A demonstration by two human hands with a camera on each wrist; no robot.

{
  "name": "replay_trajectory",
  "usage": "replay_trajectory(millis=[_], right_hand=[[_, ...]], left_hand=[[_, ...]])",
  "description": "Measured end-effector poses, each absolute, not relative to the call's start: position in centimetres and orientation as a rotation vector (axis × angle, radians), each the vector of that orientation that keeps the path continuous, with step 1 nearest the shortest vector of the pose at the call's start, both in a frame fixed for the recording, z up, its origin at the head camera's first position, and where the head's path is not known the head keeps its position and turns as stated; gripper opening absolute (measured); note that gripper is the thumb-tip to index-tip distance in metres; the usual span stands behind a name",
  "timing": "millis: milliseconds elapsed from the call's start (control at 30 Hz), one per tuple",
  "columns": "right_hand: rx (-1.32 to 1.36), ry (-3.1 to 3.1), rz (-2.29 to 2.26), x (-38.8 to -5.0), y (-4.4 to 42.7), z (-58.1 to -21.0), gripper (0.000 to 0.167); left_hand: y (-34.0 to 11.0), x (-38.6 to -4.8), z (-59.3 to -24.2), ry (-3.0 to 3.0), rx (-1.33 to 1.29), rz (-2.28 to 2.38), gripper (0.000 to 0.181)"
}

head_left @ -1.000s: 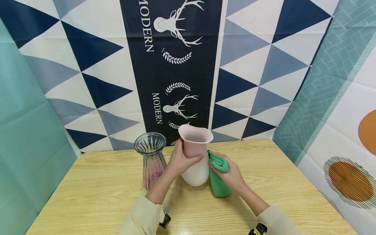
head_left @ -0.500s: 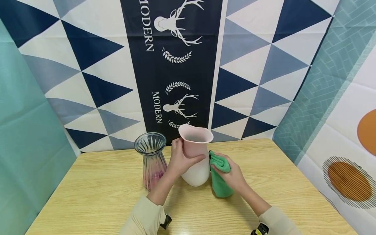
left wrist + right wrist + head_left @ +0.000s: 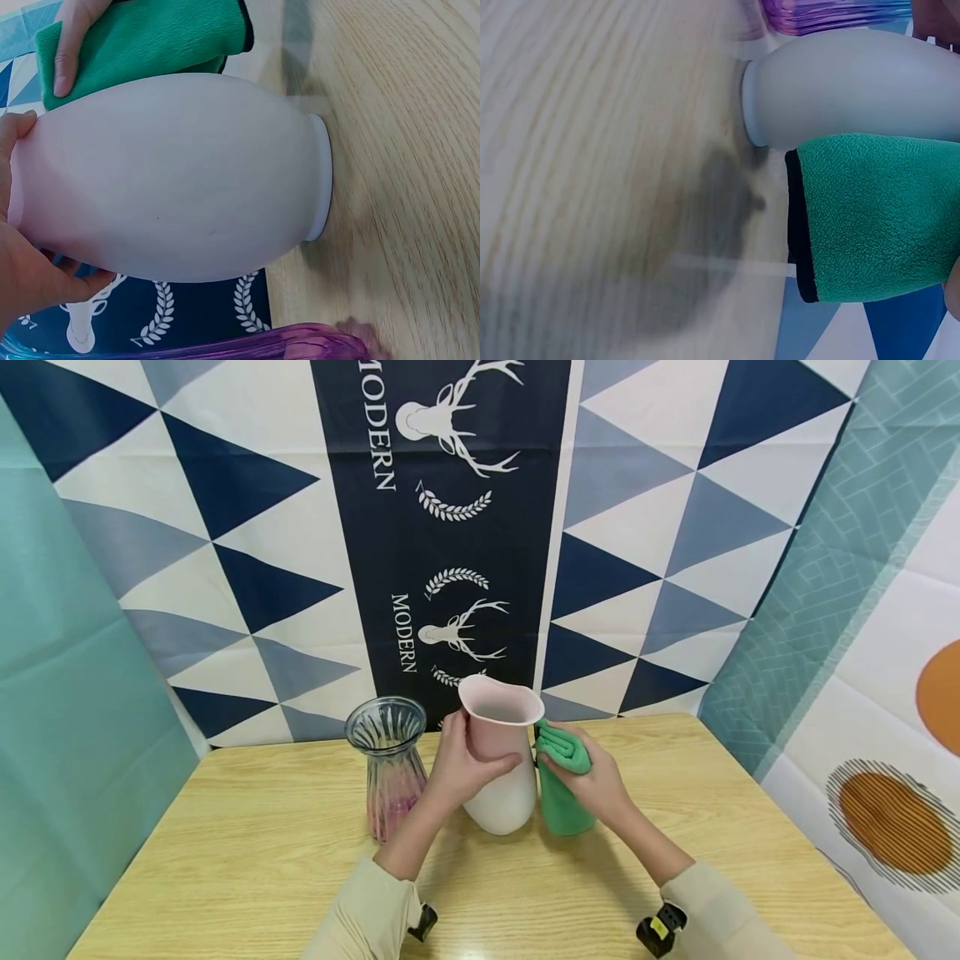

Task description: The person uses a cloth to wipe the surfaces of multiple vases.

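A vase [image 3: 501,777], pink at the flared mouth and white below, stands upright on the wooden table. My left hand [image 3: 465,766] grips it round the neck, thumb across the front. In my right hand [image 3: 597,777] is a folded green cloth [image 3: 564,793], held against the vase's right side. The left wrist view shows the vase body [image 3: 180,180] with its base on the table and the cloth [image 3: 165,45] along its side. Dark edging borders the cloth [image 3: 885,217] in the right wrist view, where most of the right hand is out of frame.
Left of the vase stands a ribbed glass vase [image 3: 386,768], bluish at the rim and pink lower down, close to my left forearm. A patterned cloth backdrop [image 3: 300,568] rises behind the table [image 3: 247,860]. Fabric panels hang at both sides.
My right hand has shifted slightly up and inward with the green cloth, whose lower end now sits higher beside the vase. The left hand and both vases hold their places.
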State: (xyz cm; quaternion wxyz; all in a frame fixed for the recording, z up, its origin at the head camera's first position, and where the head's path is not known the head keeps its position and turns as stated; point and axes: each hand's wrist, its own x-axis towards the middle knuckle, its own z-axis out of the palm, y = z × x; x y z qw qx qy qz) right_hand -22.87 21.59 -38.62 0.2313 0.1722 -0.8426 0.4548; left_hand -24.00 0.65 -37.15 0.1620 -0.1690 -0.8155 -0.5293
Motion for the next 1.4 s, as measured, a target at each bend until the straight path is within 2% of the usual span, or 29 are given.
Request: replay_trajectory(millis=[267,667,800,1067,1400], right_hand=[[0.495,-2.308,1.252,-21.1,20.0,-35.2,0.046],[0.491,-2.313,1.304,-21.4,19.7,-34.5,0.046],[0.508,-2.327,1.29,-21.6,19.7,-34.5,0.045],[0.507,-2.33,1.311,-23.9,20.8,-36.9,0.048],[0.542,-2.353,1.303,-23.9,20.9,-37.3,0.047]], left_hand=[[0.5,-24.4,-37.2,-2.301,-0.51,-1.579,0.091],[0.2,-24.7,-37.0,-2.329,-0.537,-1.596,0.091],[0.2,-24.7,-36.9,-2.332,-0.541,-1.602,0.091],[0.2,-24.8,-36.8,-2.326,-0.544,-1.601,0.09],[0.1,-24.8,-36.9,-2.342,-0.527,-1.604,0.091]])
